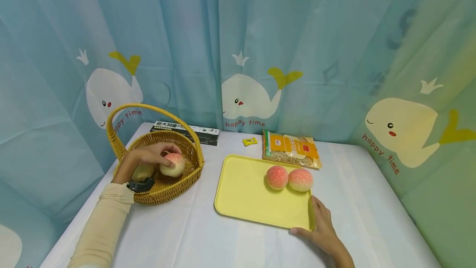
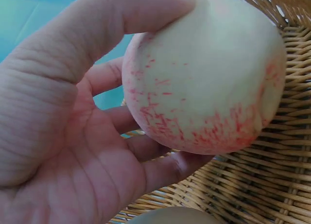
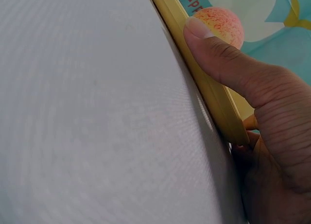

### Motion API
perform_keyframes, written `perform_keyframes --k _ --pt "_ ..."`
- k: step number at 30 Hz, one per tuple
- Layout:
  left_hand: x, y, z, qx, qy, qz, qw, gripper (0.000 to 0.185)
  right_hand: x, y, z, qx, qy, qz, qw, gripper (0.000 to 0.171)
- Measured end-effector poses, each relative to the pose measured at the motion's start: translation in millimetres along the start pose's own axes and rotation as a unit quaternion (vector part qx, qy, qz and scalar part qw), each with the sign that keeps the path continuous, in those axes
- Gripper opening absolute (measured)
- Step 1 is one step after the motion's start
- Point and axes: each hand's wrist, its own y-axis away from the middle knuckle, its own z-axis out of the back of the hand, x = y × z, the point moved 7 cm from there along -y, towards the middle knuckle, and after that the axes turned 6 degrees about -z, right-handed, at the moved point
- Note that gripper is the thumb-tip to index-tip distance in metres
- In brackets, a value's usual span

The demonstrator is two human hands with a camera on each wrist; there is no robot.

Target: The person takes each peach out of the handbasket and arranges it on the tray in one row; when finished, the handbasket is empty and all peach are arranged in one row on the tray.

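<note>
With thumb and fingers around it, my left hand holds a pale peach with red speckles inside the wicker basket. In the left wrist view, that peach sits between thumb and fingertips, close to the woven wall. Another pale round fruit lies in the basket, partly hidden by my wrist. My right hand grips the near right corner of the yellow tray, thumb against its rim in the right wrist view. Two pinkish peaches, a left one and a right one, rest on the tray.
The basket's tall handle arches over its opening. Behind the basket lies a dark box. A small yellow packet and an orange-labelled food bag lie behind the tray. A whale-print curtain borders the white table.
</note>
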Motion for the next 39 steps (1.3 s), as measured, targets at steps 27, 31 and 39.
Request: perform_keyframes --k 27,31,39 --pt "-12.8 16.1 3.6 -0.065 0.001 0.006 0.9978 0.063 -3 -1 -3 0.008 0.011 -0.009 1.0 0.119" --pt "-16.4 19.8 1.0 -0.064 -0.007 -0.005 0.9979 0.06 -4 -1 -4 0.011 0.012 -0.012 1.0 0.119" --pt "-36.3 23.8 -1.8 -0.068 -0.021 -0.041 0.9966 0.062 -2 -1 -2 0.01 0.015 -0.01 1.0 0.119"
